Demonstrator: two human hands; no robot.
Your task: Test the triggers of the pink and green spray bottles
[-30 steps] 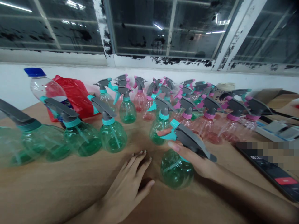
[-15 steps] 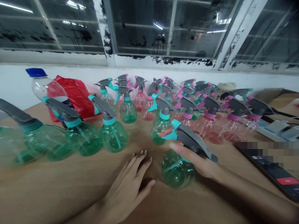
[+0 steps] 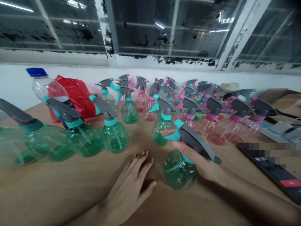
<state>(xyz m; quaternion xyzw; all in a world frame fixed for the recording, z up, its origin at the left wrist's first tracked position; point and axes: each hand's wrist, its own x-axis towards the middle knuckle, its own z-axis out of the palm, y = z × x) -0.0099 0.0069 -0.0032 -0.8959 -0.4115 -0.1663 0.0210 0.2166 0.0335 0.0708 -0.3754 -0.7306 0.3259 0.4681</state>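
My right hand [image 3: 199, 158] is wrapped round the neck of a green spray bottle [image 3: 180, 172] with a turquoise collar and a grey and turquoise trigger head. The bottle tilts slightly; whether its base touches the table I cannot tell. To its left, my left hand [image 3: 131, 182] lies palm down on the wooden table [image 3: 70, 188], fingers stretched and holding nothing. Just beyond the hands stand another green spray bottle [image 3: 161, 131] and, further left, a green spray bottle [image 3: 115, 138] at the end of a row of several like it.
Pink spray bottles [image 3: 211, 128] stand in a row at the right, with several more behind. At the back left are a large clear bottle with a blue cap [image 3: 37, 72] and a red plastic bag [image 3: 75, 97]. A phone [image 3: 272, 172] lies at the right, near a power strip [image 3: 279, 130].
Almost nothing differs. The view has shifted very slightly, and my right hand still grips the green spray bottle while my left hand stays flat on the table.
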